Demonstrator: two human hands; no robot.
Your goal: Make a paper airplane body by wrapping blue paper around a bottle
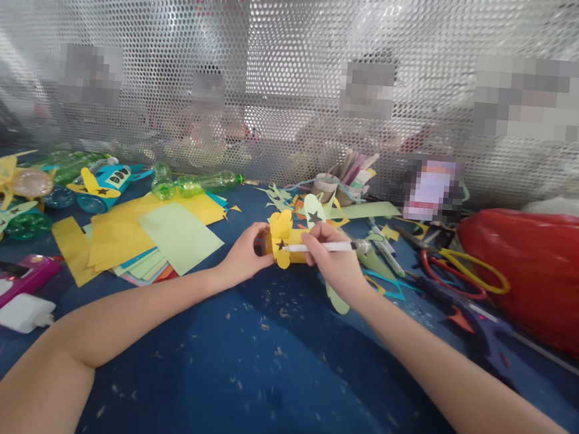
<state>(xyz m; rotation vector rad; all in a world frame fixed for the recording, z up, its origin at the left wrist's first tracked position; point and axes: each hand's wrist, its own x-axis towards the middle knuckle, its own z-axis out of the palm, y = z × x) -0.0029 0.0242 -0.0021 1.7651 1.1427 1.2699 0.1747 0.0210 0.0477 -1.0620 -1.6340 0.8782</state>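
Observation:
My left hand (247, 252) is closed around the left end of a toy plane made from a plastic bottle (294, 253) wrapped in yellow paper. A yellow paper flower-shaped piece (282, 226) with a black star stands at that end. Between the fingers of my right hand (336, 264) is a white marker pen (333, 247), its tip at the star. Pale green paper wings (337, 300) stick out of the bottle, the far one bearing another black star (314, 217). My right hand hides part of the bottle.
Coloured paper sheets (180, 235) lie left, with green bottles (209, 184) behind. Finished bottle planes (102, 185) and a magenta power strip (18, 282) are far left. Right are scissors (418, 237), a blue glue gun (476, 319) and a red bag (530, 276). Perforated metal mesh (291, 63) stands behind.

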